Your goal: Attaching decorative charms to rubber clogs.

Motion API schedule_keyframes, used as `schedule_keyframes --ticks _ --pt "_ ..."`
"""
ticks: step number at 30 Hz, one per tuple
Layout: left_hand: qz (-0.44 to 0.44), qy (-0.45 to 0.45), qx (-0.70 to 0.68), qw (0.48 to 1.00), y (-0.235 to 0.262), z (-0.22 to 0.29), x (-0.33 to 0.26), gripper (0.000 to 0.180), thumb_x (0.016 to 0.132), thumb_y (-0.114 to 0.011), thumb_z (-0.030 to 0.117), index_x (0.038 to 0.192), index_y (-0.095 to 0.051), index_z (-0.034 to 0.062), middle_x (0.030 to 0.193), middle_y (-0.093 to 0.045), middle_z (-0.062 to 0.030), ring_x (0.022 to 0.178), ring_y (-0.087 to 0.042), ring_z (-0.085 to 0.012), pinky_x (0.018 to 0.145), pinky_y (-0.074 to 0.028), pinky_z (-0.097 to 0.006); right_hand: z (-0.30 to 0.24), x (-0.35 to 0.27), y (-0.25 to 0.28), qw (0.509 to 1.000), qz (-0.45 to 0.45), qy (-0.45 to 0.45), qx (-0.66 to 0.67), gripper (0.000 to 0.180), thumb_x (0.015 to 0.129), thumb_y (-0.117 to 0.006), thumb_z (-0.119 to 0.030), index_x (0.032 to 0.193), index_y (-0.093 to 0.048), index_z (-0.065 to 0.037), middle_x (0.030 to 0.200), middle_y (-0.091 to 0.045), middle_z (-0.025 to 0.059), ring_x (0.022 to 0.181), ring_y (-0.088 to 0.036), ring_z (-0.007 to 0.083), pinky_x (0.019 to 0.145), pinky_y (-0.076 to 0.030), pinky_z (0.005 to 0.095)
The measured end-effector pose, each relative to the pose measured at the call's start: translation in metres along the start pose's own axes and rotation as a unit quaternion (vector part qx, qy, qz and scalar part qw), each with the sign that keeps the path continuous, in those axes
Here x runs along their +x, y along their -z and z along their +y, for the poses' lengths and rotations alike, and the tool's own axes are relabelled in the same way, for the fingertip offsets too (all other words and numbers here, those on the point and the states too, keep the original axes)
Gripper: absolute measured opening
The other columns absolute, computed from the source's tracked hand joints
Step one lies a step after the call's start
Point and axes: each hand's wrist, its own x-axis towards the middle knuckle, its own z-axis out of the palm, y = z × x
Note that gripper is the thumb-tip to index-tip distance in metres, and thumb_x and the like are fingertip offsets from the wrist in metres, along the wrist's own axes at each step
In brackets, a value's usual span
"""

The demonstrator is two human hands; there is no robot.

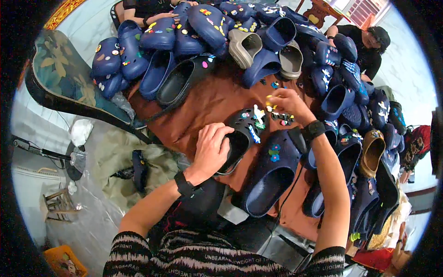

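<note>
My left hand (210, 150) is wrapped over the side of a black clog (239, 144), its thumb side hidden. White, green and blue charms (257, 121) are fixed on the clog's holed toe. Beyond it, my right hand (287, 102) is closed in a pinch, with a small yellow charm (269, 97) at its fingertips. Just below those fingers lies a cluster of small charms (282, 119) on the brown cloth. Nearer me, a large navy clog (272, 173) with blue and green flower charms points its toe away.
Navy clogs with charms (158, 34) are heaped along the far side of the brown cloth (217, 94), and more (332, 99) at the right. Two grey clogs (245, 47) lie among them. A padded chair back (64, 74) stands at left. Two people (369, 44) sit across the table.
</note>
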Motion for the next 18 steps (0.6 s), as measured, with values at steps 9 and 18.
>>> schedule_keyframes --ticks 9,18 --pt "0.009 -0.018 0.011 1.0 -0.002 0.003 0.001 0.026 0.083 -0.061 0.002 0.109 -0.062 0.006 0.111 -0.059 -0.0148 0.109 -0.055 -0.0333 0.096 -0.041 -0.043 -0.04 0.007 -0.075 0.978 -0.182 0.024 -0.095 0.024 0.091 -0.068 -0.025 0.088 -0.07 -0.002 0.07 -0.064 0.0007 0.062 -0.06 0.0099 0.057 -0.05 0.025" --pt "0.033 0.006 0.011 0.999 -0.006 -0.003 -0.003 0.026 0.082 -0.063 0.003 0.107 -0.061 0.0055 0.112 -0.059 -0.0154 0.108 -0.057 -0.0337 0.096 -0.043 -0.043 -0.041 0.012 -0.085 0.933 -0.116 0.017 -0.341 0.045 0.078 -0.076 -0.046 0.093 -0.073 -0.004 0.095 -0.073 0.0167 0.09 -0.07 0.034 0.08 -0.054 0.0458"
